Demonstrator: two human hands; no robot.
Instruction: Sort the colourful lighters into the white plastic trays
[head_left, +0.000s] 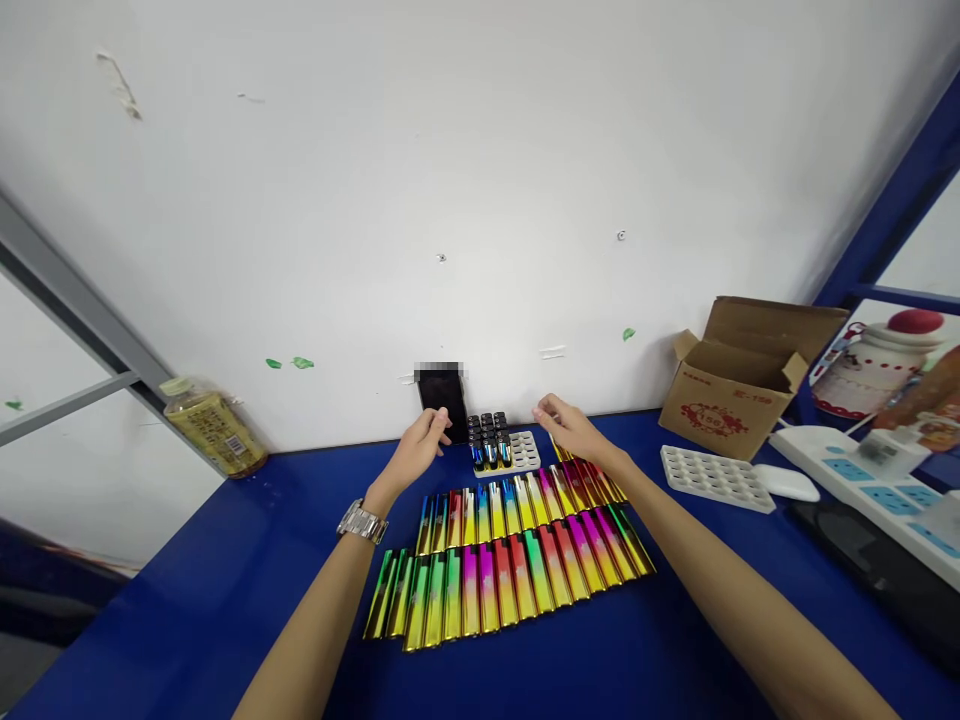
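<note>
My left hand [424, 442], with a metal watch [363, 521] on its wrist, hovers in front of a dark phone-like slab [442, 405] leaning on the wall. Its thumb and loosely curled fingers are apart, and nothing shows between them. To the right, my right hand [576, 432] has its fingertips bent together; whatever they hold, if anything, is hidden. Between the hands stands a white holed tray [529, 452], with several lighters [491, 454] upright in its left part. Below lie two rows of shiny multicoloured lighters, a back row [496, 508] and a front row [503, 580].
An open cardboard box [716, 400] stands at the right, behind another white holed tray [716, 478] and a white rounded object [786, 483]. A power strip [862, 475] and a black flat object [877, 570] lie farther right. A yellow bottle [214, 425] is at the left wall.
</note>
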